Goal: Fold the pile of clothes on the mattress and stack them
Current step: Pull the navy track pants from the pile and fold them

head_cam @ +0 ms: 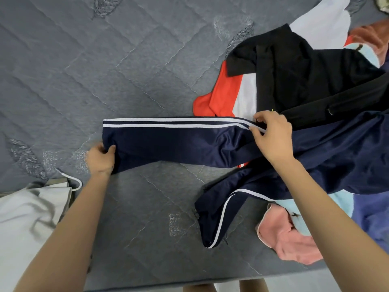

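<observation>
Grey mattress point(147, 60) carries limp, slippery navy track pants point(168, 144); left hand point(101, 158) clamps the cuff point(110, 135), right hand point(273, 135) pinches the striped seam point(189, 122), probably good holds for straightening.

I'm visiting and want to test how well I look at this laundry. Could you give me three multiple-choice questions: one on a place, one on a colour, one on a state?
1. Where does the black garment lie? A) at the left B) at the right, over the red garment C) on the floor
2. What colour are the stripes on the navy trousers? A) yellow B) red C) white
3. What is the left hand doing? A) gripping a trouser cuff B) lying flat C) holding a pink garment

B: black cloth overlaps the red at the right. C: white lines run along the leg. A: its fingers curl round the leg's end.
</observation>
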Demonstrator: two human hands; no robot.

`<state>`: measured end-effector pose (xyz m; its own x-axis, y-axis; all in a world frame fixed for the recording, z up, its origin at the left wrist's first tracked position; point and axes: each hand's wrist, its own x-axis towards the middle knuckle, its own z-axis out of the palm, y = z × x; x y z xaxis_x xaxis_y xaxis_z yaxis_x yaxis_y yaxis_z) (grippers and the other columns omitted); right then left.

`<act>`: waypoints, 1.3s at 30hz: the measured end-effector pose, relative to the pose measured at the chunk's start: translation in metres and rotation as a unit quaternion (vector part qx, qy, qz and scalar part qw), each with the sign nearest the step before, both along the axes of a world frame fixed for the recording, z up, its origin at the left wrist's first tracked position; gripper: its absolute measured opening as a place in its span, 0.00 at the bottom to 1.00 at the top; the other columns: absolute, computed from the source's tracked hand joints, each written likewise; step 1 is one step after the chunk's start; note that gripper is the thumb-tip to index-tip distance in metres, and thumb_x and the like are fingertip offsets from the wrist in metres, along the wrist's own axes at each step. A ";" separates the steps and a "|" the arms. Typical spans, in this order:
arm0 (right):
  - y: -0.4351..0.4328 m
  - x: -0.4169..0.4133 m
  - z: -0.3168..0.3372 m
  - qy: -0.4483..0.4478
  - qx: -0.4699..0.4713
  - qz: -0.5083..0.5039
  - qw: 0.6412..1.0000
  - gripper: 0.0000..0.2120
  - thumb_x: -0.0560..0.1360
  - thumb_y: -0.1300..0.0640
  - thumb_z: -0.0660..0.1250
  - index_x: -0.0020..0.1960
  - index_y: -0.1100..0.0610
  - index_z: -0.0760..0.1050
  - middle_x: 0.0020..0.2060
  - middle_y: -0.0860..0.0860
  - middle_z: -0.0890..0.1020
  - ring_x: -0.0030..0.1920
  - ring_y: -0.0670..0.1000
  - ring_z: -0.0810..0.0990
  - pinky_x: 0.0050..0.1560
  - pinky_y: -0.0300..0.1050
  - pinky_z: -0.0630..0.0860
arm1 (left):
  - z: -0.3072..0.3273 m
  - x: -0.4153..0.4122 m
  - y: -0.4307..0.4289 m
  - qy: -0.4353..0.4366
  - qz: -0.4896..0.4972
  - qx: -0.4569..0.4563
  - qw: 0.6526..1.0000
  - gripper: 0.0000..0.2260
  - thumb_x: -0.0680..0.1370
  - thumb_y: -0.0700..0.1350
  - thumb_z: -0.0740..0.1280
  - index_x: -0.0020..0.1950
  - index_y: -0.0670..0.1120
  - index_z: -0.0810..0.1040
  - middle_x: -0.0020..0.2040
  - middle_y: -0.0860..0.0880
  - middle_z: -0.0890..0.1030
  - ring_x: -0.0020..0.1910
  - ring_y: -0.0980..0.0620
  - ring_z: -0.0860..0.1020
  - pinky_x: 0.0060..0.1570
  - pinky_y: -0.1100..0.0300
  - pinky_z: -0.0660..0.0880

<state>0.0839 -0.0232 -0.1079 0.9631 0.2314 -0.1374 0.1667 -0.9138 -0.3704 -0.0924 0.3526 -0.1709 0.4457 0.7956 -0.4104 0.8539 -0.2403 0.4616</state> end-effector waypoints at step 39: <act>-0.032 -0.004 0.017 0.079 -0.125 0.110 0.983 0.17 0.72 0.50 0.73 0.58 0.52 0.76 0.51 0.50 0.81 0.56 0.58 0.75 0.67 0.54 0.56 | 0.024 -0.028 0.003 -0.207 0.122 -0.143 0.960 0.18 0.79 0.31 0.60 0.38 0.52 0.77 0.27 0.62 0.78 0.32 0.64 0.77 0.33 0.70 0.74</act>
<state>0.0802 -0.0552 -0.0905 0.8555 0.3727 -0.3594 0.3297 -0.9273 -0.1769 -0.1199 0.3558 -0.1465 0.4331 0.7779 -0.4553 0.5971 0.1308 0.7914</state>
